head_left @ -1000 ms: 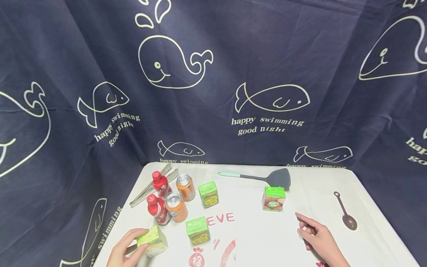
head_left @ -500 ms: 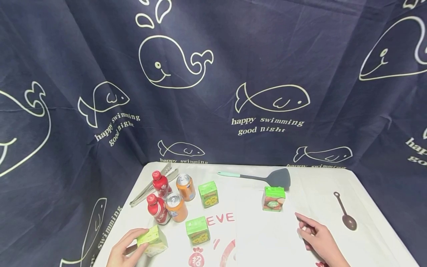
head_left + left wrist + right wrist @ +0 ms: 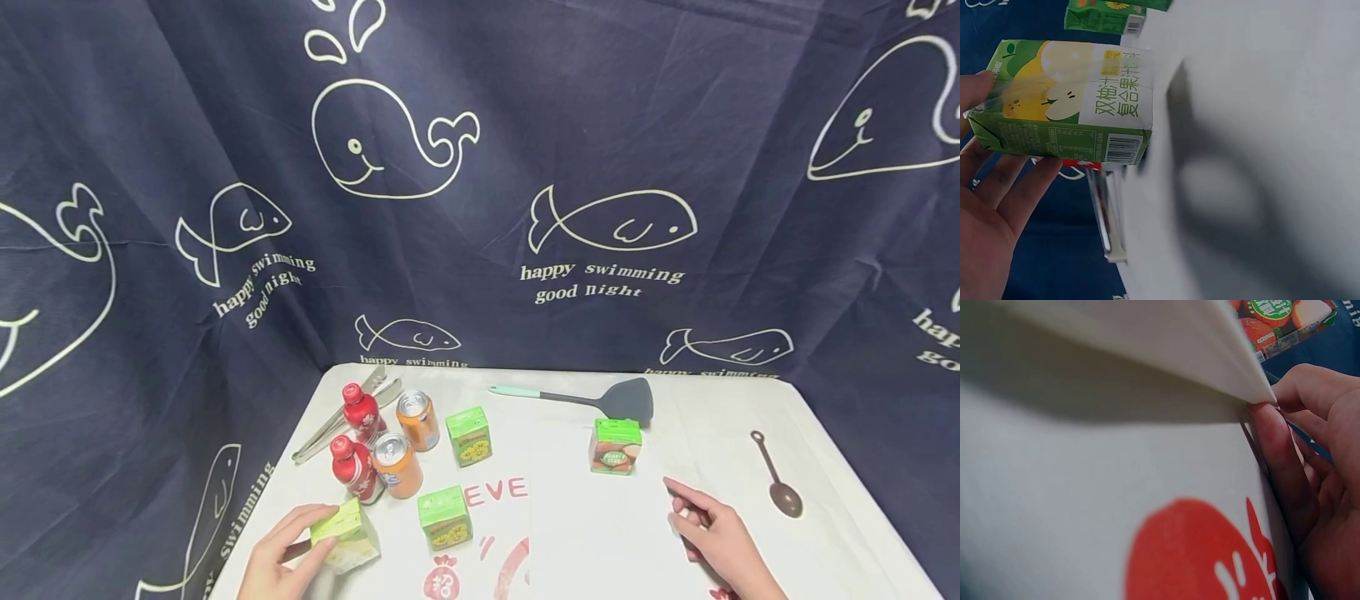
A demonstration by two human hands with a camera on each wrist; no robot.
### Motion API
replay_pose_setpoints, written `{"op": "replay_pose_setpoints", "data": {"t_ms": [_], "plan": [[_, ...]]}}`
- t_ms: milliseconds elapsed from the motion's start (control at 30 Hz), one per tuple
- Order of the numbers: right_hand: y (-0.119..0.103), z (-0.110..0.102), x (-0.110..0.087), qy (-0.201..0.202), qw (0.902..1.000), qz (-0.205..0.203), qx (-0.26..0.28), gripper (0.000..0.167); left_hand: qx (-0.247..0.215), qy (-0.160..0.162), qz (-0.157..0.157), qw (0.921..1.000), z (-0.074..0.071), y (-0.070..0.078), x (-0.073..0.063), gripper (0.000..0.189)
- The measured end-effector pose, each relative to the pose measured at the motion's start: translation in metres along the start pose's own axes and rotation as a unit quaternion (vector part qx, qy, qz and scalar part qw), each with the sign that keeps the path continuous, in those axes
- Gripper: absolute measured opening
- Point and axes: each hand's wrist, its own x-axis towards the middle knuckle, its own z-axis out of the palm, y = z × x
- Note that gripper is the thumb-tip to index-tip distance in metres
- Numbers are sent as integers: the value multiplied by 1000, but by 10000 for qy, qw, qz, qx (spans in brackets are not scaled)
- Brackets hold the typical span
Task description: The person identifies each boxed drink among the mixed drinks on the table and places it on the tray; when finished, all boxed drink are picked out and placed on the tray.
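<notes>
The juice carton is in the left hand, pinched near its green top between thumb and fingers, its base pointing away from the palm. It looks light and fairly stiff, though its thin walls could dent and its glossy skin might slip, so opposite sides seem the best hold. The right hand appears to pinch a white sheet's edge between thumb and forefinger.

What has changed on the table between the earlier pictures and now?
The left hand and the light-green carton it holds have shifted slightly up and to the right in the head view. Nothing was visibly grasped or released. The right hand, orange cans, red bottles, spatula and spoon stayed put.
</notes>
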Motion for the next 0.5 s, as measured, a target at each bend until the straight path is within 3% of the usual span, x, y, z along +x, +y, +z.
{"op": "replay_pose_setpoints", "data": {"t_ms": [200,500], "plan": [[1,0,0,-4,10000,-68,-4,56,4,-32,163,9999,-2,15,12,46],[2,0,-1,18,9999,-139,-8,55,67,-91,665,9977,-4,30,34,51]]}}
